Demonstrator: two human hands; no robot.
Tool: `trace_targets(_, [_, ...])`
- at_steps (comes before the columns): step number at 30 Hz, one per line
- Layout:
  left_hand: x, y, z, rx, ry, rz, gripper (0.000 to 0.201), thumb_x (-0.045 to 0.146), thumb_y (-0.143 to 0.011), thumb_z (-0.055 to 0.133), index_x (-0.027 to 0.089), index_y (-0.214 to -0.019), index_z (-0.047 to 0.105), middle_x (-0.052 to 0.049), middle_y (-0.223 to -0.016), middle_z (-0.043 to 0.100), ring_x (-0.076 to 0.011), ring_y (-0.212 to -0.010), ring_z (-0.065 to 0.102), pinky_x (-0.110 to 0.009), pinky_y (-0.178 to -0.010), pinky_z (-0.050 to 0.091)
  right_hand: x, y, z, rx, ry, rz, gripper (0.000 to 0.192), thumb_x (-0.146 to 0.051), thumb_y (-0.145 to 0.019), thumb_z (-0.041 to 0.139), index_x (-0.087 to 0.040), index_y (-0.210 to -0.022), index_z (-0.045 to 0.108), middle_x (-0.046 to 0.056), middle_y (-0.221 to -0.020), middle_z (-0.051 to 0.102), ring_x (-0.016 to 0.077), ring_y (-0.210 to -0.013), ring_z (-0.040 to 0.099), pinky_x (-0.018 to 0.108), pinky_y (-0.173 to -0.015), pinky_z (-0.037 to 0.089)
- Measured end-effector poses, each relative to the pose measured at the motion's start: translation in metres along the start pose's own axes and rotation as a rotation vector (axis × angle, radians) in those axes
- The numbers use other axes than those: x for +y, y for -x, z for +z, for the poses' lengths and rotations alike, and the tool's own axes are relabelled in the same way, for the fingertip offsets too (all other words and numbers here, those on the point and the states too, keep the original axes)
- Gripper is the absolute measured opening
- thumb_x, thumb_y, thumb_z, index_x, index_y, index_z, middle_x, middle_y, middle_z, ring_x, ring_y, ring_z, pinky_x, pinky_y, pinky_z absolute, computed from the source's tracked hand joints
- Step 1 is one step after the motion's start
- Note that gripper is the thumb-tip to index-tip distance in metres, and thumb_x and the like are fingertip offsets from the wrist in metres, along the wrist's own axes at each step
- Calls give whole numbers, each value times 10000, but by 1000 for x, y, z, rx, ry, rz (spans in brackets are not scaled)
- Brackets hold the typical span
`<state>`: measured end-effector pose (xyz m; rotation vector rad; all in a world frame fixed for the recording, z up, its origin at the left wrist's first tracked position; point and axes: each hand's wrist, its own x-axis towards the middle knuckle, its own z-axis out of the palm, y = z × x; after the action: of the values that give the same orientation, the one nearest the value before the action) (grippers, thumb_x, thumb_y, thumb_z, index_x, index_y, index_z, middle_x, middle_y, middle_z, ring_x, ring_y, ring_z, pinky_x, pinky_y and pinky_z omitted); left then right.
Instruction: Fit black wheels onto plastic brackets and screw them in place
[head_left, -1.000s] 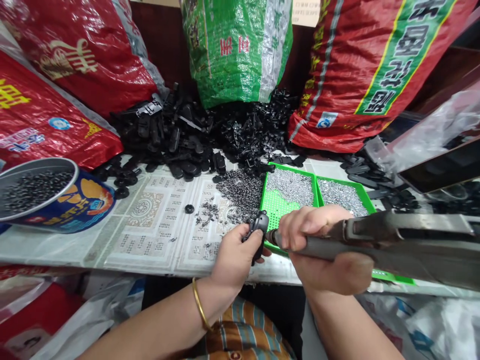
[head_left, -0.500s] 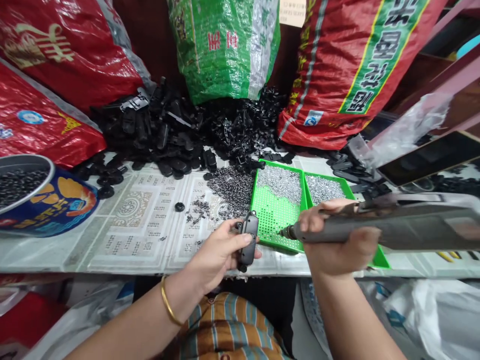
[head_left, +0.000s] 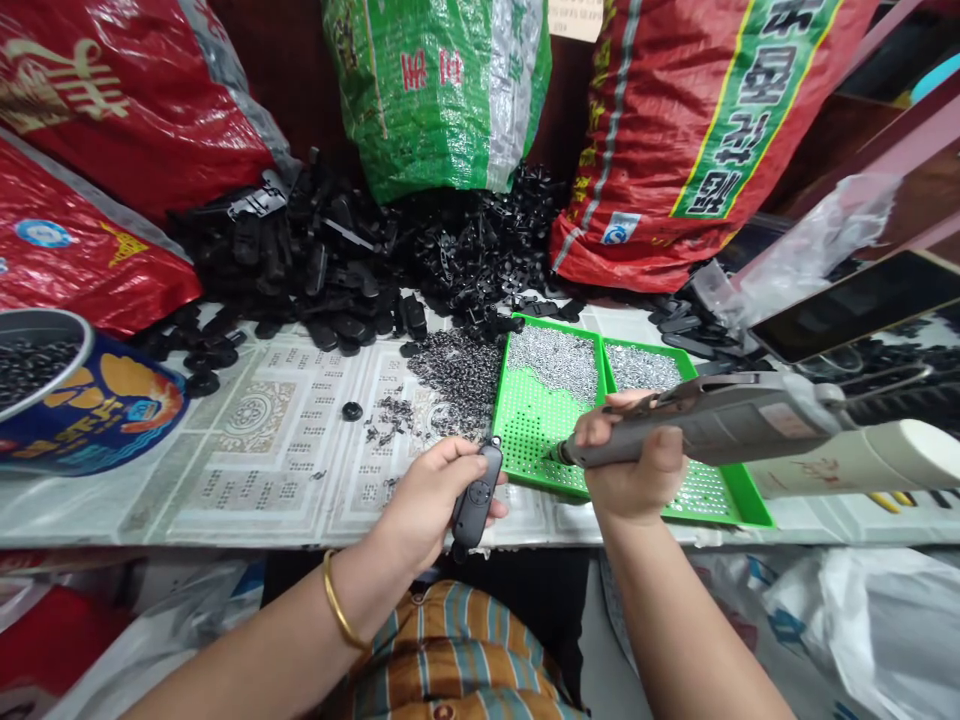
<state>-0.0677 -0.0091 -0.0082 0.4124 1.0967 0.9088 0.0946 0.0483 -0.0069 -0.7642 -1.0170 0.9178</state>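
Near the table's front edge, my left hand (head_left: pixel 439 495) is closed on a small black oblong plastic part (head_left: pixel 478 500), its screw-holed face turned up. My right hand (head_left: pixel 634 455) grips a grey electric screwdriver (head_left: pixel 720 415), held almost level with its bit pointing left. The bit's tip is over the perforated green tray (head_left: pixel 536 410); whether it touches the tray I cannot tell. Tiny silvery screws (head_left: pixel 551 358) lie heaped in the tray's far part. Left of the tray, small dark pieces (head_left: pixel 457 375) are spread on the patterned tablecloth.
Behind lie piles of black plastic parts (head_left: pixel 330 260), spilling below a green sack (head_left: pixel 442 100) and a red sack (head_left: pixel 660 150). A blue tin (head_left: pixel 120 400) of small dark pieces stands at left. At right are a phone-like dark panel (head_left: pixel 862 305) and a white bottle (head_left: pixel 840 458).
The screwdriver has swung to the left and its rear end has come into view. The black part in my left hand has tilted and shifted slightly left. The whole view has shifted a little.
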Motion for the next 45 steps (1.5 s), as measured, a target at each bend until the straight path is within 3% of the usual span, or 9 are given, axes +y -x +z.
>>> trace_targets(13, [-6,-2,4,2,10,-10,162,271,-720,584,173,-792,477,-50,-759,633,-125,-510,596,-194,-403,423,-2,-2,1,20,3,0,389,-550,-667,549,-175,-765,568,-55,-453,463,109,-359,438,245,-363,353])
trace_targets(17, [-7,-1,5,-10,-8,18,171,271,-708,591,171,-799,486,-43,-770,626,-130,-519,597,-194,-390,412,-22,-9,9,27,-63,-36,424,-597,-667,535,-180,-730,577,-56,-417,461,112,-339,418,249,-360,324])
trace_targets(24, [-11,-4,7,31,-31,17,178,264,-683,594,194,-790,470,-8,-665,612,-134,-462,580,-192,-348,391,-56,-3,44,-71,-161,-6,426,-634,-654,563,-214,-707,599,-60,-397,436,134,-332,418,286,-384,343])
trace_targets(32, [-12,-5,7,39,-17,56,196,273,-659,589,194,-787,463,31,-476,548,-152,-419,563,-186,-314,382,-47,1,54,-149,-199,26,427,-628,-677,553,-205,-728,589,-55,-411,444,130,-352,447,270,-400,347])
trace_targets(38, [-11,-4,9,39,-17,53,197,272,-658,585,186,-793,470,19,-458,559,-145,-408,550,-180,-314,380,-40,3,55,-179,-208,0,418,-606,-696,543,-193,-749,572,-57,-428,442,128,-350,446,266,-383,346])
trace_targets(45, [-18,-6,8,70,-50,87,185,290,-680,592,188,-789,482,27,-457,556,-136,-413,544,-177,-337,375,-43,6,55,-330,-203,32,383,-572,-703,568,-190,-685,547,-43,-444,472,128,-375,456,271,-406,370])
